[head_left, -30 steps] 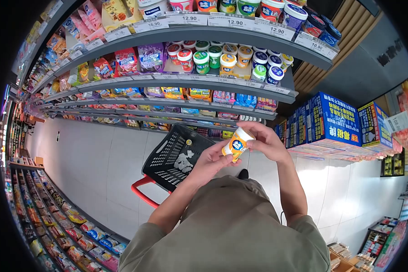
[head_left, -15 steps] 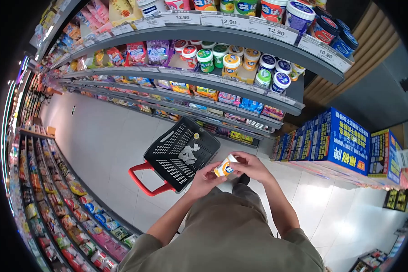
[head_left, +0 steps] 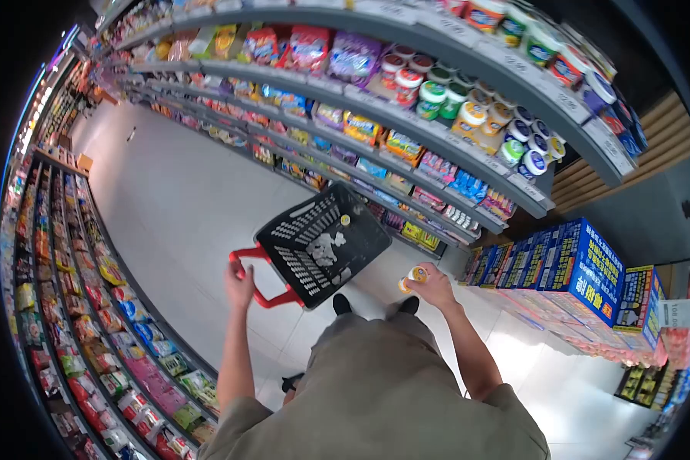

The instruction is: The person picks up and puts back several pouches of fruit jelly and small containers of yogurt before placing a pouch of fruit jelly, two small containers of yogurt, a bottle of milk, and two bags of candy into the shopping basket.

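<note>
My right hand [head_left: 435, 288] holds a small orange and white tub [head_left: 413, 277] low at my right side, just right of the black shopping basket [head_left: 322, 242]. My left hand [head_left: 239, 282] grips the basket's red handle [head_left: 261, 295] at its near left end. The basket stands on the pale floor in front of my shoes, and a few small white and yellow items lie inside it.
Shelves [head_left: 468, 157] of sweets, packets and round tubs run along the right side of the aisle. Stacked blue cartons [head_left: 583, 272] stand on the floor at the right. Another stocked shelf [head_left: 77, 307] lines the left. Pale tiled floor [head_left: 169, 192] stretches ahead.
My left hand let go of the tub and moved left onto the basket's red handle. My right hand lowered the tub beside the basket. The view tilted further down the aisle.
</note>
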Tool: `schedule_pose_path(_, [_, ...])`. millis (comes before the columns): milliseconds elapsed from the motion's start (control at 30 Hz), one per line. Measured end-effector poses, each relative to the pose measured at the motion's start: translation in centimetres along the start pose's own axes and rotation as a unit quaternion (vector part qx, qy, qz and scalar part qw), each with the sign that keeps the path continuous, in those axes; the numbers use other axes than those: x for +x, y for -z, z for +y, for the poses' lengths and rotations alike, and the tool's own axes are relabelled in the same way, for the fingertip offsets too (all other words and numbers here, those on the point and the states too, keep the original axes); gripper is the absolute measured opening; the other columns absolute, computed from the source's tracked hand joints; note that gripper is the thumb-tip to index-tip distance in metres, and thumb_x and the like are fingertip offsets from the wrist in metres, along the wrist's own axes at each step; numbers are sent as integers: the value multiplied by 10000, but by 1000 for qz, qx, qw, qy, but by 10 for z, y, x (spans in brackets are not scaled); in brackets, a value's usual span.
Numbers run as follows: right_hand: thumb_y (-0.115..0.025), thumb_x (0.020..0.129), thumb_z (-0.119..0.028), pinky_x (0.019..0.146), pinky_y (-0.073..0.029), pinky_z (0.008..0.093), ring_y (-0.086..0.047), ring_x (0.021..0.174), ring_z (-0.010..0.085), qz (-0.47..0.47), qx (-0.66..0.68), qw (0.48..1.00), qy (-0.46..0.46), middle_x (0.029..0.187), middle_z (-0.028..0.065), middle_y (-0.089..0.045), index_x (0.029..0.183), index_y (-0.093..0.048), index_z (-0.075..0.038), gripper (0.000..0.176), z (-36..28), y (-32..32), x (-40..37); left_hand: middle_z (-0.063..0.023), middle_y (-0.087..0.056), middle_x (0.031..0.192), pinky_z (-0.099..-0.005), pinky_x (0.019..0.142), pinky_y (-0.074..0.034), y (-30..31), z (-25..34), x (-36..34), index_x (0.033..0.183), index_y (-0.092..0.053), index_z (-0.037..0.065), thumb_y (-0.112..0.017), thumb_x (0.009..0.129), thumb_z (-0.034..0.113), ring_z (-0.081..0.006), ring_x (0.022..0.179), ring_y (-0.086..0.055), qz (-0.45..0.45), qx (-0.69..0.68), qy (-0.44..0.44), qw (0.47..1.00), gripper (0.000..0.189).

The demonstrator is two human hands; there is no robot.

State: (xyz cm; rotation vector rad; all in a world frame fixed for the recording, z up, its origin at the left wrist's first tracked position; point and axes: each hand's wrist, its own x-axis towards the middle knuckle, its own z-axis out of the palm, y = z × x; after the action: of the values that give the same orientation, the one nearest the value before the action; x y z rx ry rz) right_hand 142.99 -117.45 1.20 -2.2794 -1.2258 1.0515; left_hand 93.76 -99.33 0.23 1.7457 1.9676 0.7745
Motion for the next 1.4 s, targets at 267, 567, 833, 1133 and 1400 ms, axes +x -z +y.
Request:
schedule_pose_path(267, [-817,729,-486,878,-532,406,-687,1025,325,5,-32,999,-44,1073,178,-709,1228,-572,-84,687,-9,-78,22,-253,-584,1236,-436,990,-462,-13,-81,52,1353,-463,-34,-671,907,396,-389,1138,-584,6,87,189,978,654])
schedule_pose_path(567, [-780,789,-391,947,-496,425,-629,1120,368,-6,-41,999,4,1188,198,-662,1318,-520,-83,665,-24,-166,182,-98,-665,938,-275,655,-512,-56,-75,33,1292,-435,28,-556,1013,179,-156,781,-665,-6,-272,207,940,339])
schedule_pose_path(833, [-754,813,-374,894,-523,474,-650,1063,411,-100,-117,987,-53,1142,230,-670,1297,-516,-140,588,27,-380,411,-71,-624,849,-273,706,-467,-58,-50,38,1292,-492,-12,-572,990,173,-128,737,-583,61,-156,280,945,363])
schedule_pose_path(1133, [-782,767,-261,875,-545,478,-653,1047,400,-48,-197,979,-29,1170,210,-614,1286,-480,-145,612,122,-537,552,-43,-491,728,-269,596,-360,-44,-64,18,1166,-509,-40,-526,984,257,-125,642,-440,63,-112,305,943,349])
schedule_pose_path(1400, [-758,769,-280,966,-495,479,-599,1151,394,-55,-239,968,-45,1265,228,-591,1474,-362,-156,818,119,-534,551,-48,-509,703,-256,570,-357,-45,-66,22,1093,-532,-29,-547,973,269,-119,622,-467,57,-116,310,942,321])
